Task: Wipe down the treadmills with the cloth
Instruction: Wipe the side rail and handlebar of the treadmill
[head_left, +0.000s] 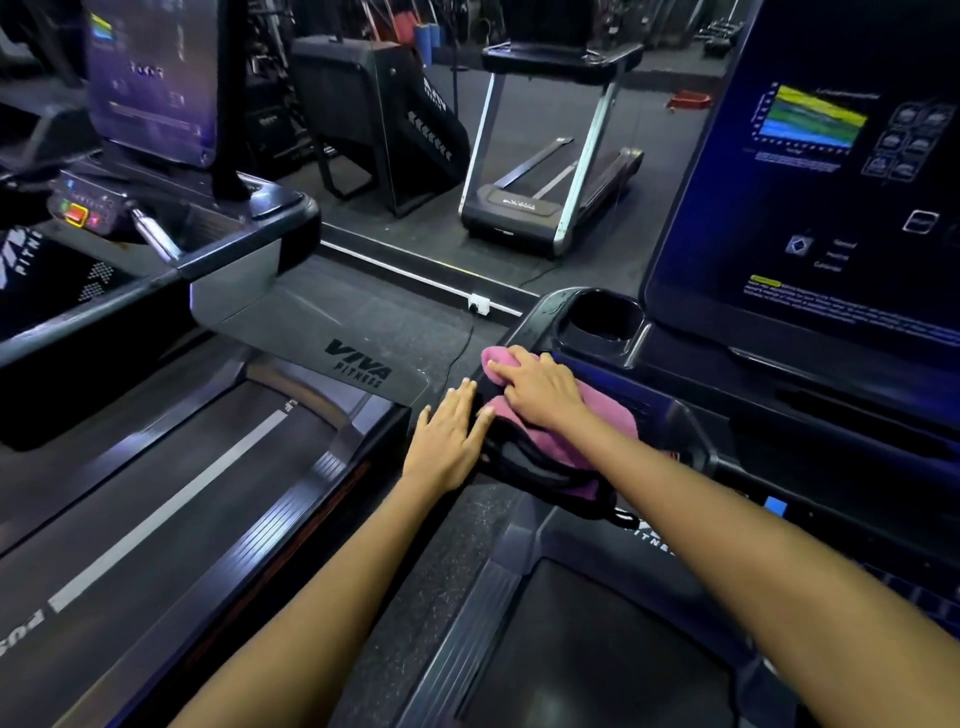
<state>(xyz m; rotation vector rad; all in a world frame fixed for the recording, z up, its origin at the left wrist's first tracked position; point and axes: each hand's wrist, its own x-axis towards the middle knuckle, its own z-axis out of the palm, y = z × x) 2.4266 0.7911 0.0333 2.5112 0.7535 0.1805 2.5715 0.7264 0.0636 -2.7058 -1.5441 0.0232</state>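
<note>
head | pink cloth (602, 410) on treadmill console arm (675, 415), just below cup holder (605, 317) | right hand (540, 389) presses cloth, fingers straight | left hand (449, 434) flat, fingers spread, beside cloth, holding nothing

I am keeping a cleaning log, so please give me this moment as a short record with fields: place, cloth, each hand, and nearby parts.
place: gym, between two treadmills
cloth: pink, spread on the handrail of the right treadmill
right hand: flat on the cloth, pressing it
left hand: fingers straight, resting against the handrail's side
cup holder: just beyond the cloth
screen: lit, to the right
</note>
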